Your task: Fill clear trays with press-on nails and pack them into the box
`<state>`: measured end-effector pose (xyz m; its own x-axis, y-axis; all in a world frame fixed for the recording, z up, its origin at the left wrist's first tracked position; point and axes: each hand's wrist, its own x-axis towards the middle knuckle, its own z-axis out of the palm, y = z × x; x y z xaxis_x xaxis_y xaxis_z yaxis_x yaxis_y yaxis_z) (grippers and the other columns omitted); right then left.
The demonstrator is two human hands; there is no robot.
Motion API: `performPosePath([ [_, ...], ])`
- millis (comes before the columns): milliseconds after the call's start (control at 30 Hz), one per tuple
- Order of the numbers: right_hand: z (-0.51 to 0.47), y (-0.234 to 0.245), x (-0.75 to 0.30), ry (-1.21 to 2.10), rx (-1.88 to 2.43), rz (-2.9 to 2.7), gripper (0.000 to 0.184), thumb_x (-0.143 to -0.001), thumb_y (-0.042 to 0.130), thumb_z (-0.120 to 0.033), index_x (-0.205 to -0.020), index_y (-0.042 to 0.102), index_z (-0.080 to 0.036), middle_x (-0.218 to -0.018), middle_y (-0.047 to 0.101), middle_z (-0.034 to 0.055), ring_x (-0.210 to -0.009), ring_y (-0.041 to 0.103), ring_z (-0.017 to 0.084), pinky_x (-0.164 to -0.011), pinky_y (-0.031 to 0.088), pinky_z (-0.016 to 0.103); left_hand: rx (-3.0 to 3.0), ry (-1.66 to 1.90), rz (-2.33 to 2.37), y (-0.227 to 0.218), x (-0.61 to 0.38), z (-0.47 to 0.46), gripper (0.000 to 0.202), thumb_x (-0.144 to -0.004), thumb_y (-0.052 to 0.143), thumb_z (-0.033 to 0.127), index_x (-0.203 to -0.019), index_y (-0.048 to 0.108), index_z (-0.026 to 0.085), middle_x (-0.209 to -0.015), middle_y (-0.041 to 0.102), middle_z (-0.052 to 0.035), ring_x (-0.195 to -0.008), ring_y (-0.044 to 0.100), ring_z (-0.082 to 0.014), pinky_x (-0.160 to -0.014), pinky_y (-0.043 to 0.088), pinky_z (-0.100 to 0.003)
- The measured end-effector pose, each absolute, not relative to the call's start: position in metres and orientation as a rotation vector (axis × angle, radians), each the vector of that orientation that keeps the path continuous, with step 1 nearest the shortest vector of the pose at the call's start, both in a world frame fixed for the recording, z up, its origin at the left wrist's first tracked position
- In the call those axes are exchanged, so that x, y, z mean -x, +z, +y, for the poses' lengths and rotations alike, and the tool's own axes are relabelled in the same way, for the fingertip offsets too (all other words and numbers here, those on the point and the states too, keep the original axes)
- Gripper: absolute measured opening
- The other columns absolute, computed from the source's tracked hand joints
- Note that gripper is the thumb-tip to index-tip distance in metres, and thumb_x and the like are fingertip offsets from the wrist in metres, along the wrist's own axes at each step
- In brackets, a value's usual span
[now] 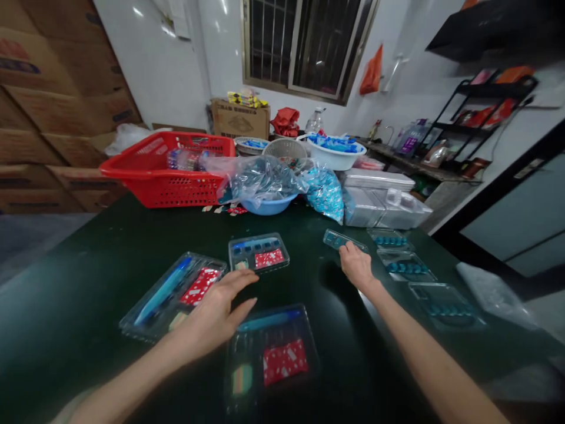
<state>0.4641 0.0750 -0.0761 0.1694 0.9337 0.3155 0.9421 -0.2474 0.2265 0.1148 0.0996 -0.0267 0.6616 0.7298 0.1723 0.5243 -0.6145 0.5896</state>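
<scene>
My left hand [215,309] is open, fingers stretched out, above the table between several filled clear plastic trays. Below its wrist lies the left tray [153,290], with a blue pen [165,287], a red dotted packet [202,285] and a pale small block. Beyond its fingertips is the far tray [286,252], with similar contents and small dark-blue pieces. The near tray [312,335], slightly blurred, also holds a blue pen, a red packet and a pale block. My right hand [356,268] is closed on the edge of a clear tray [332,238] with teal pieces.
On the right lie several clear trays [432,274] with teal pieces and a clear plastic bag [494,294]. Along the back of the dark green table [110,247] stand a red basket [176,188], a blue basin [269,206], a bag of blue packets [325,194] and stacked clear trays [375,206].
</scene>
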Motion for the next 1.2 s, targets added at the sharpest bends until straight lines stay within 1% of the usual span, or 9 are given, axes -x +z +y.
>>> performPosePath([
  [133, 0.048, -0.057, -0.437, -0.784, 2.209, -1.997, 0.023, -0.088, 0.038, -0.011, -0.082, 0.059, -0.014, -0.083, 0.053, 0.0076, -0.074, 0.049, 0.016, -0.055, 0.030, 0.026, -2.404, 0.754, 0.935, -0.019, -0.124, 0.098, 0.043, -0.084, 0.049, 0.025, -0.127, 0.041, 0.023, -0.130, 0.046, -0.0073, -0.118, 0.044, -0.0220, -0.099, 0.039, -0.042],
  [300, 0.008, -0.016, -0.384, -0.986, 1.819, -2.169, 0.019, -0.088, 0.041, -0.014, -0.080, 0.058, -0.018, -0.074, 0.049, 0.0026, -0.069, 0.044, 0.014, -0.057, 0.029, 0.027, -2.595, 0.947, 0.692, 0.003, -0.141, 0.092, 0.062, -0.078, 0.056, 0.011, -0.134, 0.031, 0.023, -0.137, 0.033, -0.0093, -0.126, 0.032, -0.0232, -0.103, 0.033, -0.042],
  [433, -0.019, 0.013, -0.339, -1.068, 1.439, -2.266, 0.014, -0.086, 0.043, -0.013, -0.082, 0.056, -0.018, -0.070, 0.046, 0.0006, -0.066, 0.043, 0.014, -0.059, 0.032, 0.028, -2.771, 1.050, 0.484, 0.016, -0.138, 0.084, 0.044, -0.083, 0.049, 0.011, -0.125, 0.044, 0.021, -0.132, 0.041, -0.0106, -0.121, 0.037, -0.0237, -0.099, 0.037, -0.044],
  [567, -0.037, 0.023, -0.315, -0.976, 1.315, -2.308, 0.013, -0.085, 0.046, -0.012, -0.090, 0.056, -0.017, -0.073, 0.051, 0.0020, -0.066, 0.047, 0.014, -0.061, 0.039, 0.028, -2.846, 1.099, 0.371, 0.016, -0.118, 0.072, 0.024, -0.086, 0.044, 0.014, -0.106, 0.057, 0.019, -0.116, 0.057, -0.0090, -0.104, 0.053, -0.0200, -0.087, 0.045, -0.036],
  [700, -0.050, 0.013, -0.314, -0.950, 1.253, -2.084, 0.031, -0.080, 0.057, -0.015, -0.110, 0.053, -0.017, -0.091, 0.056, 0.0067, -0.079, 0.054, 0.018, -0.068, 0.045, 0.030, -2.819, 1.199, 0.396, 0.011, -0.099, 0.057, 0.018, -0.085, 0.048, 0.014, -0.097, 0.061, 0.018, -0.110, 0.061, -0.0090, -0.097, 0.058, -0.0188, -0.083, 0.046, -0.034],
  [800, -0.058, -0.001, -0.317, -0.769, 1.426, -1.773, 0.047, -0.077, 0.064, -0.023, -0.122, 0.048, -0.020, -0.106, 0.053, 0.0103, -0.085, 0.056, 0.020, -0.069, 0.048, 0.031, -2.599, 1.211, 0.489, 0.007, -0.090, 0.048, 0.016, -0.084, 0.052, 0.015, -0.094, 0.063, 0.019, -0.106, 0.063, -0.0069, -0.094, 0.060, -0.0165, -0.083, 0.048, -0.032],
  [900, -0.063, -0.015, -0.317, -0.455, 1.552, -1.605, 0.048, -0.080, 0.060, -0.029, -0.124, 0.045, -0.022, -0.111, 0.052, 0.0102, -0.077, 0.056, 0.017, -0.064, 0.050, 0.030, -2.295, 1.127, 0.585, 0.003, -0.086, 0.041, 0.011, -0.083, 0.055, 0.020, -0.088, 0.065, 0.018, -0.099, 0.066, -0.0048, -0.091, 0.061, -0.0160, -0.082, 0.050, -0.029],
  [1033, -0.066, -0.028, -0.317, -0.124, 1.545, -1.531, 0.036, -0.084, 0.054, -0.026, -0.119, 0.048, -0.023, -0.094, 0.059, 0.0043, -0.069, 0.055, 0.014, -0.060, 0.048, 0.027, -1.981, 0.911, 0.768, -0.003, -0.087, 0.034, 0.014, -0.079, 0.060, 0.026, -0.088, 0.065, 0.017, -0.091, 0.067, -0.0033, -0.082, 0.063, -0.0164, -0.075, 0.052, -0.029],
  [1200, -0.056, -0.047, -0.322, 0.202, 1.576, -1.401, 0.030, -0.085, 0.052, -0.029, -0.113, 0.053, -0.021, -0.078, 0.060, 0.0010, -0.062, 0.056, 0.013, -0.055, 0.046, 0.024, -1.581, 0.700, 0.919, -0.016, -0.095, 0.035, 0.037, -0.076, 0.061, 0.030, -0.109, 0.051, 0.016, -0.087, 0.066, -0.0038, -0.062, 0.062, -0.0135, -0.050, 0.049, -0.024],
])
